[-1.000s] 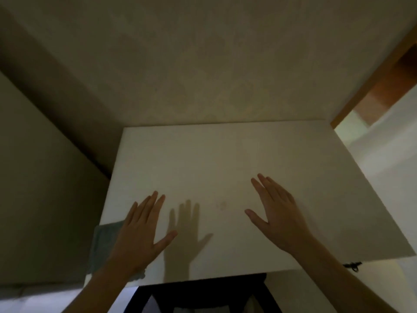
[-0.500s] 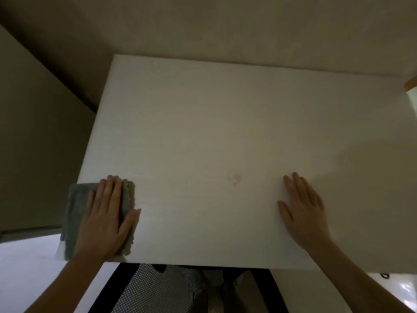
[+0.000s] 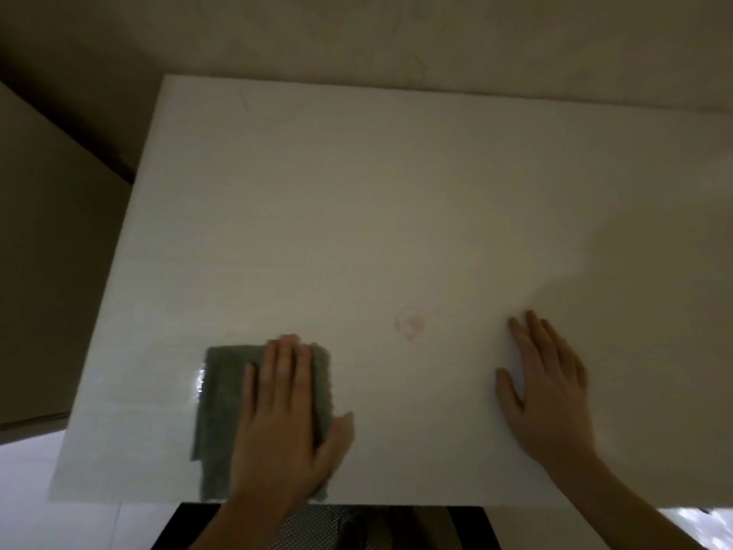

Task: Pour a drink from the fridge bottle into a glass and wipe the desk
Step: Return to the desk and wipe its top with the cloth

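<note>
A white desk [image 3: 396, 192] fills the head view. A grey cloth [image 3: 222, 410] lies flat on its near left part. My left hand [image 3: 281, 426] presses flat on the cloth, fingers together, thumb off its right edge. A faint pinkish ring stain [image 3: 411, 324] marks the desk, to the right of the cloth and apart from it. My right hand [image 3: 551, 394] rests palm down on the bare desk right of the stain, fingers spread, holding nothing. No bottle or glass is in view.
A beige wall [image 3: 396, 37] runs along the desk's far edge. A dark panel [image 3: 47, 271] stands to the left of the desk. A black chair with a mesh back [image 3: 317, 525] sits under the near edge.
My left hand came down on the cloth at the desk's left edge and slid it right, toward the stain. The view tilted down over the desk. My right hand settled flat.
</note>
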